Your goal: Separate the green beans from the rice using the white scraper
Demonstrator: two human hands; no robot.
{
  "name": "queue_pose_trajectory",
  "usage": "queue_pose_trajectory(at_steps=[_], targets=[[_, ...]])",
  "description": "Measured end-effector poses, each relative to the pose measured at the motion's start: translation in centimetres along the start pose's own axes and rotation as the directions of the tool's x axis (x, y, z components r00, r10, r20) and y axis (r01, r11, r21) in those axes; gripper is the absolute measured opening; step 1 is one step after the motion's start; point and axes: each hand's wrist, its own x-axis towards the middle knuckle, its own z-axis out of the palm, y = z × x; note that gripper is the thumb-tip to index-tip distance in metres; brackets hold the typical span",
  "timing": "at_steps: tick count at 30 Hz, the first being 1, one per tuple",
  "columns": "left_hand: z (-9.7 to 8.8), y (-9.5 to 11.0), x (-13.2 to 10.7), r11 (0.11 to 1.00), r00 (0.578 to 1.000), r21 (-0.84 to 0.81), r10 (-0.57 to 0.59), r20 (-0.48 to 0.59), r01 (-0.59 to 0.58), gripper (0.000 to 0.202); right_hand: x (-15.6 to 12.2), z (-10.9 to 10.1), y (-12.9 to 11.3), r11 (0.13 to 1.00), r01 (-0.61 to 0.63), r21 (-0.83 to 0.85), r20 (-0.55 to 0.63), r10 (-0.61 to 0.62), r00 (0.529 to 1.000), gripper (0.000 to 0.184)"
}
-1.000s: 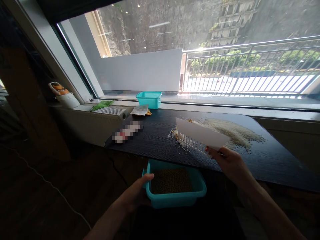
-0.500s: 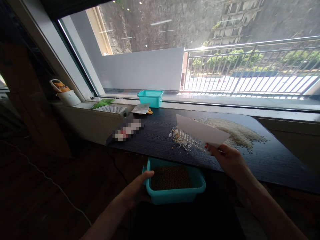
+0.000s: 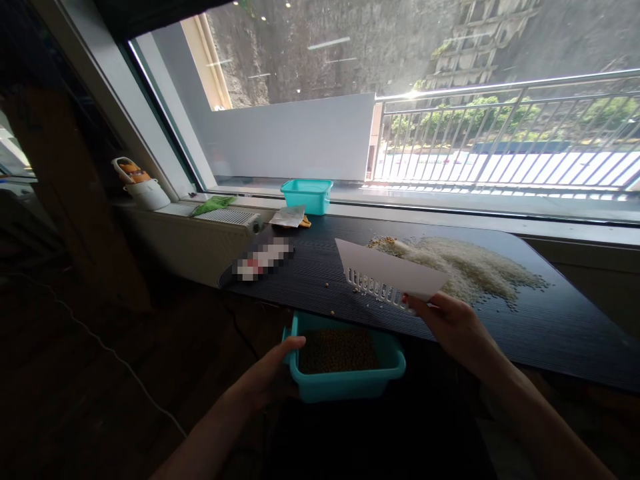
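My right hand (image 3: 445, 310) is closed on the right end of a white slotted scoop (image 3: 393, 267), a flat sheet with a row of slots along its lower edge. The scoop is tilted over the near part of the dark table, above a few loose grains. Beyond it spreads a pile of white rice-like grains (image 3: 465, 263), with some yellowish kernels (image 3: 384, 241) at its left. Below the table's front edge, my left hand (image 3: 273, 373) grips the left side of a turquoise bin (image 3: 345, 387), thumb over the rim. Small brown pellets (image 3: 340, 350) lie in the bin.
Near the window stands another turquoise bin (image 3: 307, 198), with a paper packet (image 3: 289, 217) in front. A blurred-out item (image 3: 265, 259) lies at the left of the dark table (image 3: 310, 263). A green cloth (image 3: 214, 205) and a white pot (image 3: 149, 192) rest on the radiator.
My right hand has drawn the scoop left and nearer to the table's front edge. Grains formerly seen left of the scoop are now mostly hidden or shifted. My left hand still holds the bin.
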Motion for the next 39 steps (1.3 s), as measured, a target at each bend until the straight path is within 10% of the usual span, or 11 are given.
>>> queue_pose_trajectory(at_steps=[15,21,33,39], targets=[[-1.9,0.2,0.1,1.000,1.000,-0.013,0.000,-0.022,0.000,0.054,4.2,6.8,-1.1,0.979,0.204,-0.016,0.222,-0.195,0.955,0.032],[-3.7,1.1,-1.4,0.999,0.997,0.016,0.031,-0.076,-0.030,0.056,3.3,4.8,-2.1,0.989,0.139,0.048,0.367,-0.147,0.919,0.032],[-1.0,0.0,-1.1,1.000,0.999,-0.016,0.006,-0.038,-0.006,0.057,-2.5,0.0,0.2,0.998,-0.011,0.070,0.147,0.001,0.989,0.033],[0.6,-0.9,-0.3,1.000,0.998,-0.007,0.004,0.065,-0.003,0.061,-3.5,-1.6,2.1,0.967,-0.206,0.150,-0.202,0.234,0.951,0.031]])
